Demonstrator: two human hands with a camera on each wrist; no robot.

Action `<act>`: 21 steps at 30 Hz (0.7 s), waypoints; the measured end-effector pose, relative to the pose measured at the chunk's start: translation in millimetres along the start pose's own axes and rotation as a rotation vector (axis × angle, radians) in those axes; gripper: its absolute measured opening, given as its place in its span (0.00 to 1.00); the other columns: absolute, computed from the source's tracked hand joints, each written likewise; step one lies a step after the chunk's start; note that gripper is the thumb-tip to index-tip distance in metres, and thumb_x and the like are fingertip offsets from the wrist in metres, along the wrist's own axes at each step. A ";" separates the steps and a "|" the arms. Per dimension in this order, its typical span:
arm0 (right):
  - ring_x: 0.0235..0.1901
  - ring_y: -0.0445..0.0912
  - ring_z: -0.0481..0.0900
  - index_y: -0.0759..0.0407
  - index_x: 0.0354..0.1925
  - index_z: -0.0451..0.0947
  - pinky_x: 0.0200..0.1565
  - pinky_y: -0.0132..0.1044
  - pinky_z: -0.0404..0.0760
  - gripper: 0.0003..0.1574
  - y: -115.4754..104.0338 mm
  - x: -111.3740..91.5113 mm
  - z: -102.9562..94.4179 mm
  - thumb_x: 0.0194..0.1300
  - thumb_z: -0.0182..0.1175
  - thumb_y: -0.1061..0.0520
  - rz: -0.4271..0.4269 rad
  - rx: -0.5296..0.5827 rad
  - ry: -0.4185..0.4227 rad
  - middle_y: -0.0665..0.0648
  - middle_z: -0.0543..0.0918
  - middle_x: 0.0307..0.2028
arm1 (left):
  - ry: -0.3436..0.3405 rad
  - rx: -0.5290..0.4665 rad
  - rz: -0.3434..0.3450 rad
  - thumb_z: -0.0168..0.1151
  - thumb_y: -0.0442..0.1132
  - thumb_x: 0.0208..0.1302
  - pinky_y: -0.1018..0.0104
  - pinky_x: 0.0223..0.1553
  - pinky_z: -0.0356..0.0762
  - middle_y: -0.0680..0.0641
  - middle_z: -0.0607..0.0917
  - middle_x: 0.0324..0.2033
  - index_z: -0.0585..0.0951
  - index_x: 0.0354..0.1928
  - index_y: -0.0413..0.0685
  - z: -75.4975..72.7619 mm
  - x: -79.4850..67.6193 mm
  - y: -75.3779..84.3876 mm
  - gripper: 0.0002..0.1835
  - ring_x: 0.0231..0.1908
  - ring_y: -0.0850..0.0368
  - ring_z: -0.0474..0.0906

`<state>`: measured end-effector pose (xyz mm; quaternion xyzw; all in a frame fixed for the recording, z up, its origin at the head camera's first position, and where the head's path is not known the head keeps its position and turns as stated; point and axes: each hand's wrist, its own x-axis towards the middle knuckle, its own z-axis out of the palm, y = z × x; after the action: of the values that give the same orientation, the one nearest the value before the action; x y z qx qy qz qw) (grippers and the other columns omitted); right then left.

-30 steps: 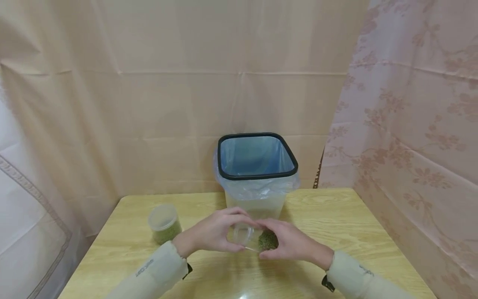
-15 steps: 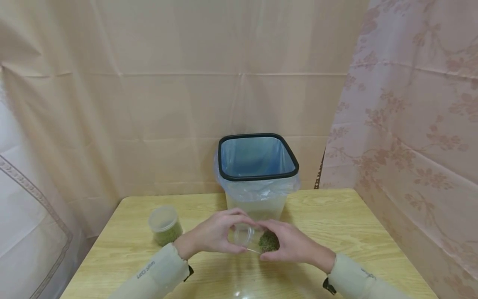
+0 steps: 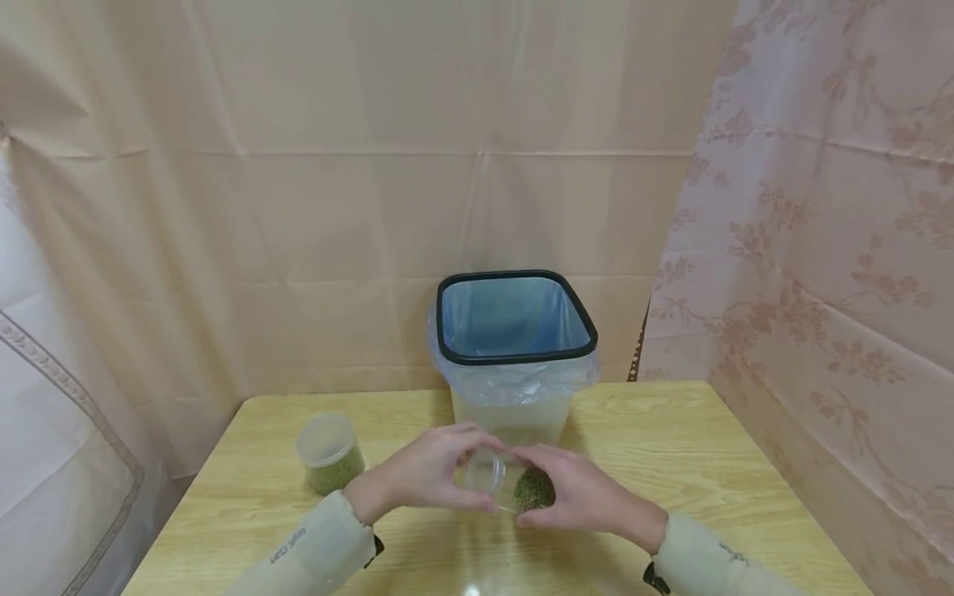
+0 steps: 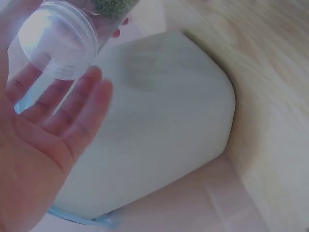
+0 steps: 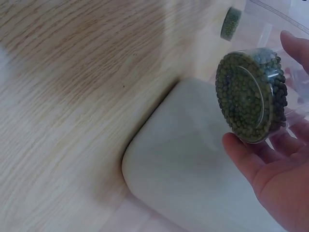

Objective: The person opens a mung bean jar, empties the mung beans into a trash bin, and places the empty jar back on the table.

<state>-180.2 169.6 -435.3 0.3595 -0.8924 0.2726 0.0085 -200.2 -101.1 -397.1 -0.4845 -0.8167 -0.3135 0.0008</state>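
A clear plastic jar (image 5: 248, 96) with green beans gathered at its base is held on its side, in front of the bin, above the table. My left hand (image 3: 432, 470) grips the clear lid (image 4: 58, 41) at the jar's left end, with the thumb below and fingers above in the head view. Around the bean-filled end curls my right hand (image 3: 581, 490), its thumb and fingers on opposite sides. The lid appears to sit on the jar; whether it is loose I cannot tell.
A second lidded jar (image 3: 331, 463) of green contents stands upright at the table's left. Behind the hands stands a pale bin (image 3: 514, 414) with a black rim (image 3: 517, 358) and a bluish liner. Curtains hang behind the wooden table (image 3: 656, 439) and at both sides.
Both hands stay on the jar in nearly the same place. The left fingers have shifted slightly at the lid. The head view has moved a little.
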 end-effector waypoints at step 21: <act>0.60 0.40 0.75 0.51 0.70 0.69 0.61 0.43 0.76 0.52 -2.8 2.4 1.0 0.57 0.68 0.28 0.012 0.065 -0.045 0.44 0.77 0.62 | 0.002 0.171 0.275 0.75 0.27 0.43 0.70 0.57 0.75 0.52 0.77 0.58 0.78 0.64 0.51 -0.9 -4.9 -4.0 0.39 0.57 0.60 0.76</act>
<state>-180.0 165.9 -434.3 0.3604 -0.8851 0.2934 -0.0252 -201.0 -106.8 -399.9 -0.5896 -0.7662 -0.2404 0.0860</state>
